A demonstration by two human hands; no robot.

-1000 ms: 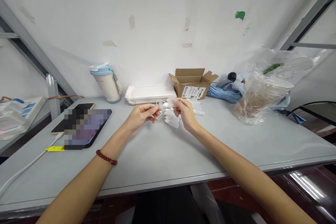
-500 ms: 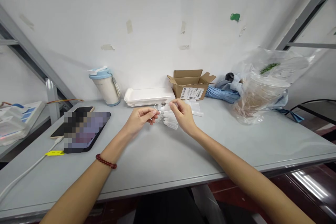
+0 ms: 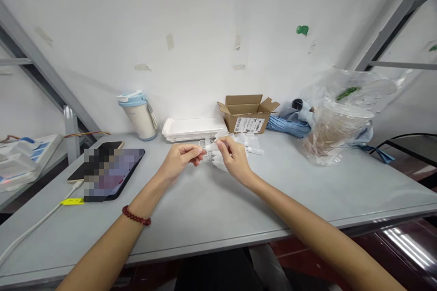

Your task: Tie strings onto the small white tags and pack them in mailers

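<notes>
My left hand point(image 3: 178, 160) is closed in a pinch at a thin pale ring point(image 3: 202, 142), just left of a bunch of small translucent white tubes point(image 3: 254, 151). My right hand point(image 3: 236, 159) pinches one of these tubes point(image 3: 212, 148), its narrow end pointing left at my left fingertips. More tubes lie on the table under and behind my right hand, which hides part of the bunch. Exactly how the ring joins the tubes is too small to make out.
Behind my hands stand a stack of white trays point(image 3: 194, 127) and an open cardboard box point(image 3: 248, 123). To the left are a tumbler point(image 3: 140, 118) and two phones, one black point(image 3: 102, 157). At right sit blue cloth point(image 3: 288, 126) and a plastic-bagged cup point(image 3: 341, 132).
My right hand has shifted slightly left with the tube, closer to my left hand, and now covers more of the bunch. My left hand keeps its pinch. The camera view has tilted up slightly.
</notes>
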